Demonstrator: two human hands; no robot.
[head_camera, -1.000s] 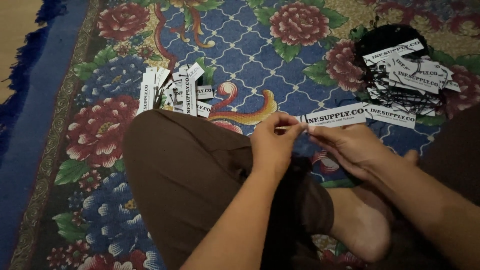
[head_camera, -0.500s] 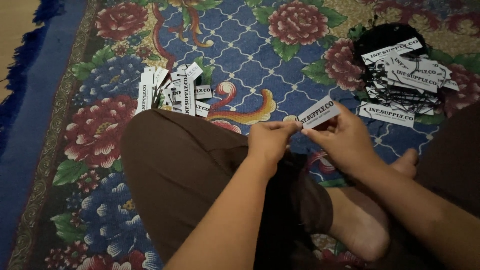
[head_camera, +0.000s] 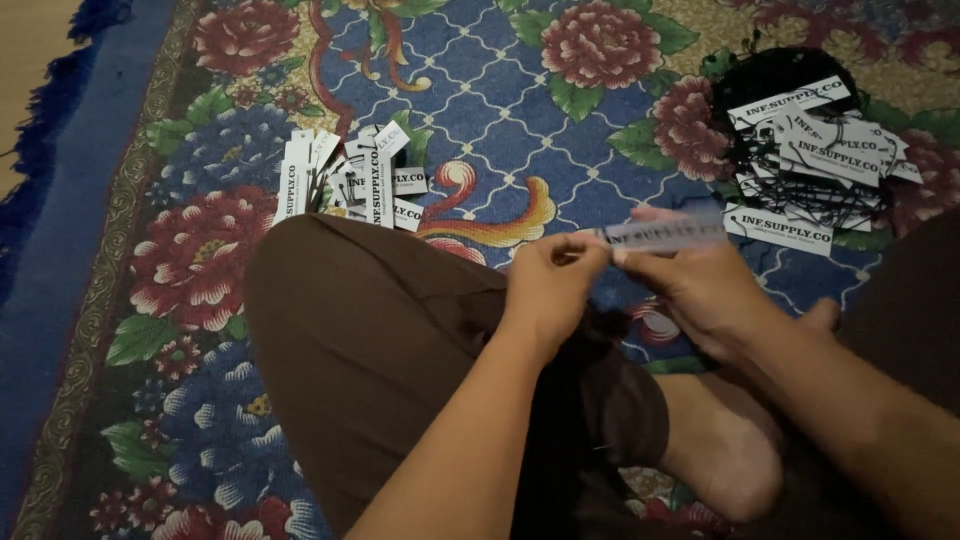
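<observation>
A person seated cross-legged on a floral carpet (head_camera: 560, 120) holds a white paper tag (head_camera: 665, 233) above the lap with 2 bare hands. The left hand (head_camera: 548, 290) is closed in a pinch at the tag's near end, fingertips pressed together at the spot where the tag's left end meets them; whether it grips the tag itself or a thin string there cannot be told, as the tag is blurred. The right hand (head_camera: 700, 295) pinches the tag from below and behind, thumb and fingers closed on its long edge. The tag lies roughly level between both hands, over the blue part of the carpet and just in front of the person's brown-clad knee (head_camera: 370, 330).

On the carpet to the left, beyond the knee, a loose pile of white tags (head_camera: 345, 180) fans out, some standing on edge. To the upper right, well apart from it, a second heap of white tags (head_camera: 815, 150) lies tangled with black strings on a dark patch. A bare foot (head_camera: 720, 450) rests under the right forearm.
</observation>
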